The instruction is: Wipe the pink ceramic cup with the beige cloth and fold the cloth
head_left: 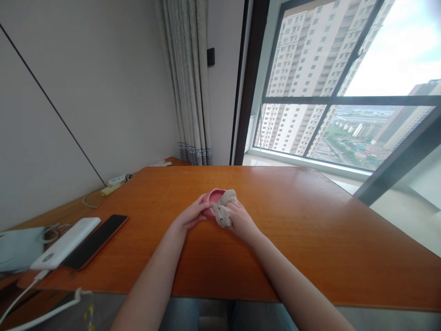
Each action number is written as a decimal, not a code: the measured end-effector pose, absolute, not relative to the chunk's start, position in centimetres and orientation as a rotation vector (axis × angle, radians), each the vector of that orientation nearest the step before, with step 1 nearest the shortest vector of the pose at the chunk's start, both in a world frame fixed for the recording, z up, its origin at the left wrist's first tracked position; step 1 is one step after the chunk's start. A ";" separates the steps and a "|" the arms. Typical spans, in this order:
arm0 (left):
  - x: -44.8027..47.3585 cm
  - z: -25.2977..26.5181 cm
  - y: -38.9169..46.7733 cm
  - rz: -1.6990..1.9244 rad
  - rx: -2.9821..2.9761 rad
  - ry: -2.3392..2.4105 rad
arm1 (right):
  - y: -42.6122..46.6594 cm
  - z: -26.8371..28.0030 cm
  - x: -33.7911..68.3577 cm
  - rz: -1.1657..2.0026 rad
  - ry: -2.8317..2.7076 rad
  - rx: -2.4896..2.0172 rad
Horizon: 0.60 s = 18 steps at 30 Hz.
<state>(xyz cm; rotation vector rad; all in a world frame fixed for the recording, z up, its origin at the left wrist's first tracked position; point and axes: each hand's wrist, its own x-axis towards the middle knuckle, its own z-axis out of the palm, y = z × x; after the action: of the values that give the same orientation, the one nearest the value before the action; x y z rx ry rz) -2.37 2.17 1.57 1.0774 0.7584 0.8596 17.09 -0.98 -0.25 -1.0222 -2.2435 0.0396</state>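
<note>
A small pink bowl-like dish (pixel 215 195) is held over the middle of the wooden table (pixel 285 207), its inside turned partly toward me. My left hand (pixel 195 212) closes around its left side, fingers along the rim. In my right hand (pixel 242 220) is a crumpled light grey cloth (pixel 223 214), pressed against the dish's right side and rim. The cloth covers part of the dish, and some of my right fingers are hidden behind it. Whether the dish's base touches the tabletop I cannot tell.
On the left of the table lie a white power bank (pixel 65 243) with a cable plugged in and a dark phone (pixel 96 241). A grey-blue pouch (pixel 20 248) sits farther left. A power strip (pixel 117 179) rests by the wall. Beyond the table are a curtain (pixel 189 82) and a window.
</note>
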 end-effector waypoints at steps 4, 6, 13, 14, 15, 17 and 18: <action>-2.0 1.5 2.2 0.893 1.060 0.766 | -1.1 -0.4 16.7 0.000 -2.212 -1.014; -0.7 0.9 1.9 0.957 1.005 0.726 | -1.1 -0.7 16.7 -0.044 -2.161 -1.041; 3.6 -0.9 0.2 1.217 0.786 0.699 | -0.8 -1.7 16.9 -0.080 -2.021 -1.160; 3.6 -0.9 0.2 1.230 0.789 0.727 | -0.7 -1.8 16.9 -0.063 -2.025 -1.162; 3.5 -0.9 0.3 1.230 0.807 0.769 | -0.6 -1.7 16.9 -0.040 -2.034 -1.162; 2.8 -0.7 0.8 1.193 0.870 0.874 | -0.4 -1.6 16.9 0.016 -2.079 -1.145; 2.2 -0.6 1.2 1.158 0.908 0.926 | -0.3 -1.5 17.0 0.042 -2.112 -1.125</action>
<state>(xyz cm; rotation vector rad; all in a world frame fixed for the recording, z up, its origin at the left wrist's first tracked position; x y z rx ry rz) 2.19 1.23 -0.63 0.9076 0.9260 1.1576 17.00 -0.35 -1.46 -1.1246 -2.1116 0.0418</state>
